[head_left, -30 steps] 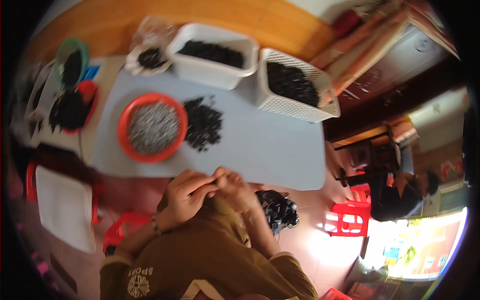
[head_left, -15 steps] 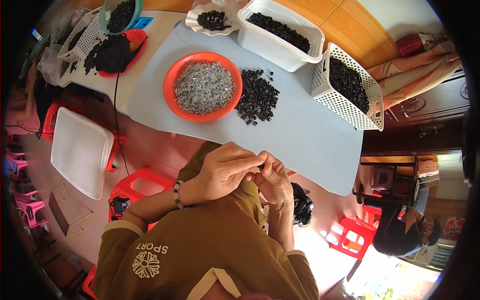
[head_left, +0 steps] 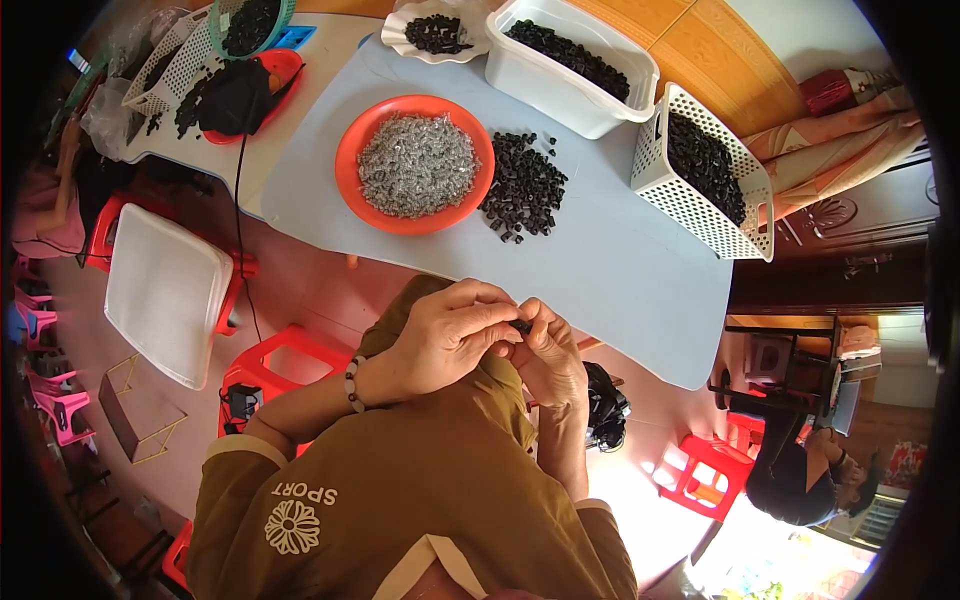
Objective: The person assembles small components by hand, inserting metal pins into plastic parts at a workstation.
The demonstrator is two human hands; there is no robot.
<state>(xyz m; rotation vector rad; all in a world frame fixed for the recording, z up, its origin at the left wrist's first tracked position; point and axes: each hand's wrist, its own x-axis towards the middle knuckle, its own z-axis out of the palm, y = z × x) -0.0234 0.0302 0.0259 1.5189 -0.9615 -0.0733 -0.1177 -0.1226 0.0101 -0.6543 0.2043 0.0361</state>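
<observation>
In front of my body, off the near edge of the table, both hands meet at the fingertips. Between them is a small black piece (head_left: 521, 326), partly covered by fingers. My left hand (head_left: 455, 335), with a beaded bracelet at the wrist, pinches it from the left. From the right, my right hand (head_left: 548, 362) grips it between thumb and bent fingers. Beyond them on the table, an orange-red bowl (head_left: 347, 178) holds a heap of small clear-and-metal pieces (head_left: 418, 165). Touching the bowl's right side lies a loose pile of small black parts (head_left: 524, 186).
The pale blue table (head_left: 620, 290) bears a white tub (head_left: 545, 100) and a perforated white basket (head_left: 700, 215), both with black parts, and a fluted dish (head_left: 400, 40). Red stools (head_left: 265, 360) stand around. A person in black (head_left: 800, 475) sits at right; another person's arm (head_left: 65, 185) shows at far left.
The scene has shifted slightly in the picture as my head moved. My left fingers have drawn back a little, so the black piece shows more. Both hands still hold it.
</observation>
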